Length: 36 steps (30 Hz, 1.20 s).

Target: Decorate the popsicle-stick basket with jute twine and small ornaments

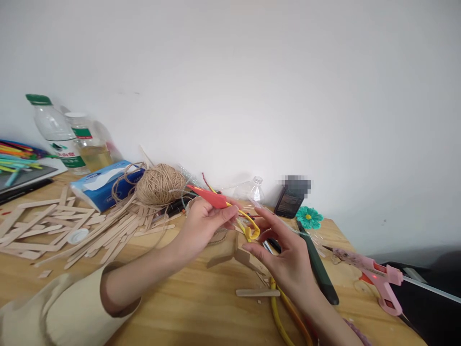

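Note:
My left hand [211, 216] pinches a red pointed piece [212, 196] with a yellow strip [248, 216] running from it. The strip's far end curls into a small loop near my right hand [279, 235]. My right hand's fingers are curved around that loop, thumb and forefinger apart; whether they touch it is hard to tell. Below the hands lies a folded brown cardboard piece [248, 254]. A wooden stick [257, 292] rests near it, and yellow cords [275, 312] pass below my right wrist.
Wooden sticks [39, 226], a twine ball [162, 184], a blue tissue pack [108, 190] and bottles [57, 134] are left. A phone [290, 199], teal flower [309, 217], dark green tool [319, 269] and pink glue gun [374, 276] are right.

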Available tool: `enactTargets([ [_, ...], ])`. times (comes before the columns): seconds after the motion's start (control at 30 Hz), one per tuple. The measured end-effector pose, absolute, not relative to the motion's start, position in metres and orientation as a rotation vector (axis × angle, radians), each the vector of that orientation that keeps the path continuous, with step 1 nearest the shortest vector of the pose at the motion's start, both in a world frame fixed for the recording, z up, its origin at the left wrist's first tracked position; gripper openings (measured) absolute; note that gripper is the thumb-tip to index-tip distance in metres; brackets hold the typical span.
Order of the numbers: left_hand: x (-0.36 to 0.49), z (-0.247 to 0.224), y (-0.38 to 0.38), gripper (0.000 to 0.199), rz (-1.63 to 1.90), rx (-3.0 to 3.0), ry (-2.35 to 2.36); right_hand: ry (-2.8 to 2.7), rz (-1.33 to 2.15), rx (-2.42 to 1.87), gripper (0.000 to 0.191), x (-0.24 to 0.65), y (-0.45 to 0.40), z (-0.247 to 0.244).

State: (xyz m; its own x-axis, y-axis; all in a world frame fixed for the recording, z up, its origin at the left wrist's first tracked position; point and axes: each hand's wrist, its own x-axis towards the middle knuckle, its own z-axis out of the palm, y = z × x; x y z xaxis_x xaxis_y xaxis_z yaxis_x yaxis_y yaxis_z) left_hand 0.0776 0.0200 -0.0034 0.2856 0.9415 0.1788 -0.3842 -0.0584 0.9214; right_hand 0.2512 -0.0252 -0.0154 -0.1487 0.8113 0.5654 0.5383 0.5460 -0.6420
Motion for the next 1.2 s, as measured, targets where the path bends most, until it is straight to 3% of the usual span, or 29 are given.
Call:
enactTargets([
  [0.2,0.079,-0.006,0.020,0.020,1.207,1.155,0.701,-1.974,-0.084,-0.965,0.036,0.248,-0.027,-0.007],
  [0.3,0.078,-0.005,0.021,0.023,1.197,1.179,0.746,-2.099,-0.115,-0.892,0.023,0.251,-0.027,0.000],
  [0.43,0.077,-0.002,0.021,0.024,1.163,1.224,0.782,-2.241,-0.018,-0.814,0.033,0.253,-0.027,0.007],
  [0.63,0.077,0.003,0.019,0.018,1.060,1.245,0.795,-2.296,-0.241,-0.699,0.021,0.252,-0.027,-0.001],
  [0.87,0.078,0.006,0.015,0.032,0.675,1.084,0.724,-2.191,-0.386,-0.658,0.029,0.258,-0.029,-0.007],
  [1.07,0.082,0.002,0.010,0.045,0.591,0.981,0.755,-2.193,-0.483,-0.642,0.026,0.266,-0.035,-0.007],
  [1.2,0.085,0.002,0.005,0.044,0.468,0.944,0.728,-2.279,-0.501,-0.742,0.036,0.273,-0.044,-0.005],
])
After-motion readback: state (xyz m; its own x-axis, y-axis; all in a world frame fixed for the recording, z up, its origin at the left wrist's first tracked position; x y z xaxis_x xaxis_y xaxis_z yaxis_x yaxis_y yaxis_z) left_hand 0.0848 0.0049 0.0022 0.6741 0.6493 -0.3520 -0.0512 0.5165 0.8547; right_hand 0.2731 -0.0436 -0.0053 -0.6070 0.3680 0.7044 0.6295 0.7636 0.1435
